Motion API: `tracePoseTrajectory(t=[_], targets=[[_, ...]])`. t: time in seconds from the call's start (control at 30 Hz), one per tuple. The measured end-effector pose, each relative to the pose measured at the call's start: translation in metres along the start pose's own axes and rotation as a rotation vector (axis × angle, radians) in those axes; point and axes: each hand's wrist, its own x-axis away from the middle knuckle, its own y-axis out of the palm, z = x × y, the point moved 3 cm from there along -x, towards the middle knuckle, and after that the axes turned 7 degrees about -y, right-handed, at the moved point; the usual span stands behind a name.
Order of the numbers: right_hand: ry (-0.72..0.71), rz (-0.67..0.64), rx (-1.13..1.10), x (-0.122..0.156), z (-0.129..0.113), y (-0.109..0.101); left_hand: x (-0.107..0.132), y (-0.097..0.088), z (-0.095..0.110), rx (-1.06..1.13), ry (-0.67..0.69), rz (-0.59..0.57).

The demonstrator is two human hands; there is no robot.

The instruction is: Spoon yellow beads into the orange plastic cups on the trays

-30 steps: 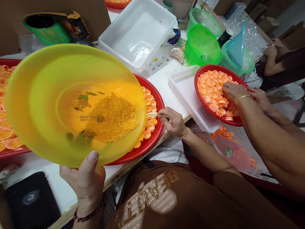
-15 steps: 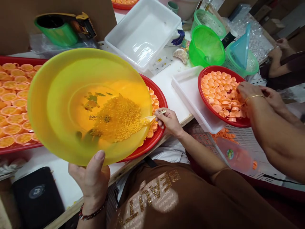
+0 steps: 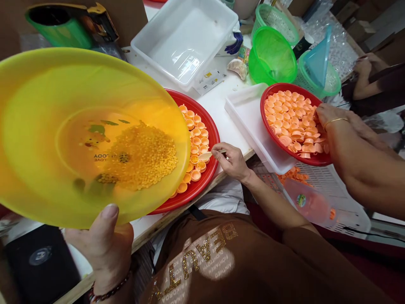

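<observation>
My left hand grips the lower rim of a large yellow basin, thumb on the inside and fingers hidden beneath. Inside the tilted basin lies a heap of small yellow pellets. Pinched in my right hand is a small pale spoon, its bowl over small orange cups. These cups sit on a round red tray, partly hidden behind the basin. A few cups near the spoon look filled with yellow.
A co-worker's hands reach into a red bowl of orange cups at right. Behind stand a white tub, a green basket and a green tape roll. A black device lies lower left.
The yellow basin has moved left with my left hand, uncovering more of the red tray's cups. The spoon has come out of the pellets and is now over the cups.
</observation>
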Motion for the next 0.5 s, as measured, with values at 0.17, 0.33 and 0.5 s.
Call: tracePoseTrajectory(t=[0.17, 0.33, 0.5], targets=[[0.114, 0.052, -0.085, -0.018, -0.009, 0.027, 0.006, -0.002, -0.008, -0.059, -0.032, -0.030], [0.168, -0.058, -0.163, -0.027, -0.016, 0.066, 0.014, 0.003, -0.001, -0.057, -0.009, -0.061], [0.522, -0.021, -0.536, -0.021, -0.003, 0.067, 0.013, -0.009, -0.003, -0.110, -0.043, -0.035]])
